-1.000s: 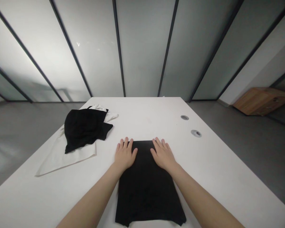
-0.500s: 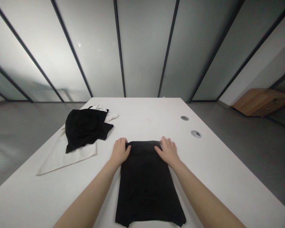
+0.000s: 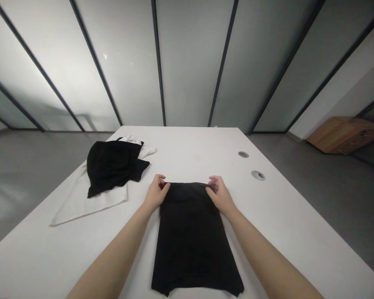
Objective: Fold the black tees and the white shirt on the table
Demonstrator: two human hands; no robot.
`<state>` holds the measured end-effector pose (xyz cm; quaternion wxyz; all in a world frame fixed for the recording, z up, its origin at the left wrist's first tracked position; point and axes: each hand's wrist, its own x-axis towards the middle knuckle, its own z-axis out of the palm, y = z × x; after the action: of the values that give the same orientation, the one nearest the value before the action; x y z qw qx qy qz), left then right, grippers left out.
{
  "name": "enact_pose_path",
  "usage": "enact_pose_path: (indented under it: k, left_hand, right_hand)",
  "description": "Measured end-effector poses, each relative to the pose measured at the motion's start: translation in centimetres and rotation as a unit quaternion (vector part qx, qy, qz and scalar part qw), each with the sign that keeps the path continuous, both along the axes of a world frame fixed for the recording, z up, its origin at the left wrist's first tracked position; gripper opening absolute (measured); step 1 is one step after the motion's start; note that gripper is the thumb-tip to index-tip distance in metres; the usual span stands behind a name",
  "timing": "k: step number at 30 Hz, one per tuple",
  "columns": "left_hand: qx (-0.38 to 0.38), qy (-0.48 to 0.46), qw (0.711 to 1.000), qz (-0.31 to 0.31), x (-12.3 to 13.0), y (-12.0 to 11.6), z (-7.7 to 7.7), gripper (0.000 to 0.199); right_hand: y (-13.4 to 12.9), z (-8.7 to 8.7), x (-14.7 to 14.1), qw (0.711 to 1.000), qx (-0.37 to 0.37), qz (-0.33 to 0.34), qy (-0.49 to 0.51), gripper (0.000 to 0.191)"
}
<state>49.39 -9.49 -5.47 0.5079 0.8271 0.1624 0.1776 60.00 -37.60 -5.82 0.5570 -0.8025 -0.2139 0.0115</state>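
Flat black garment (image 3: 191, 245) lies on my white table (image 3: 187, 145), my left hand (image 3: 156, 193) and right hand (image 3: 220, 195) each clenching a far corner; crumpled black cloth (image 3: 112, 166) rests on white cloth (image 3: 87, 203) just left, two round metal grommets (image 3: 243, 154) rightward.

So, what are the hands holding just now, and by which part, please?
The left hand and right hand pinch the far edge of the black garment, one near each corner.
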Motion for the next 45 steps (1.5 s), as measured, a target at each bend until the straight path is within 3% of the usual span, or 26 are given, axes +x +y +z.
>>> enact_pose_path:
  k: [4, 7, 12, 17, 21, 23, 25, 27, 31, 33, 36, 45]
  left_hand:
    - [-0.232, -0.015, 0.972, -0.019, -0.1, -0.5, 0.2, 0.046]
    - [-0.278, 0.044, 0.958, -0.051, -0.4, -0.5, 0.6, 0.053]
    - [-0.225, 0.057, 0.971, -0.064, -0.7, -0.8, 0.9, 0.051]
    - [-0.165, 0.025, 0.986, -0.003, -0.5, -0.3, 0.2, 0.048]
    - [-0.062, 0.003, 0.996, 0.06, 0.0, 1.8, -0.1, 0.051]
    - [0.039, -0.031, 0.994, 0.094, 0.1, 2.3, 0.0, 0.052]
    - [0.176, -0.058, 0.978, 0.098, -0.3, 1.6, 0.4, 0.049]
    - [0.302, -0.051, 0.95, 0.057, -1.2, -0.4, 0.7, 0.045]
    - [0.429, 0.046, 0.9, -0.053, -3.3, -6.0, 0.5, 0.051]
    - [0.452, 0.104, 0.883, -0.074, -4.0, -7.7, 0.1, 0.056]
    - [0.452, 0.151, 0.875, -0.086, -3.8, -8.1, -0.1, 0.061]
    - [0.4, 0.104, 0.904, -0.111, -0.8, -3.5, 0.8, 0.05]
  right_hand:
    - [0.2, 0.7, -0.3, 0.986, 0.08, -0.034, 0.141, 0.054]
    - [0.1, 1.2, -0.5, 0.97, 0.062, -0.024, 0.233, 0.052]
    - [-0.1, 1.8, -0.7, 0.975, 0.015, -0.008, 0.221, 0.046]
    - [-0.5, 1.3, 0.0, 0.983, 0.053, -0.04, 0.168, 0.051]
    - [-1.1, 0.9, 1.1, 0.984, 0.052, -0.105, 0.133, 0.053]
    - [-1.0, 0.9, 1.0, 0.992, 0.038, -0.112, 0.054, 0.047]
    - [-0.6, 1.3, 0.0, 0.996, -0.001, -0.07, -0.054, 0.038]
    - [0.4, 1.7, -1.7, 0.986, -0.062, 0.029, -0.154, 0.036]
    - [2.3, 1.6, -5.4, 0.923, -0.219, 0.232, -0.216, 0.06]
    - [2.7, 1.3, -6.3, 0.896, -0.3, 0.261, -0.196, 0.07]
    - [2.7, 1.2, -6.4, 0.88, -0.383, 0.236, -0.154, 0.073]
    - [2.8, 1.7, -5.5, 0.875, -0.436, 0.167, -0.13, 0.075]
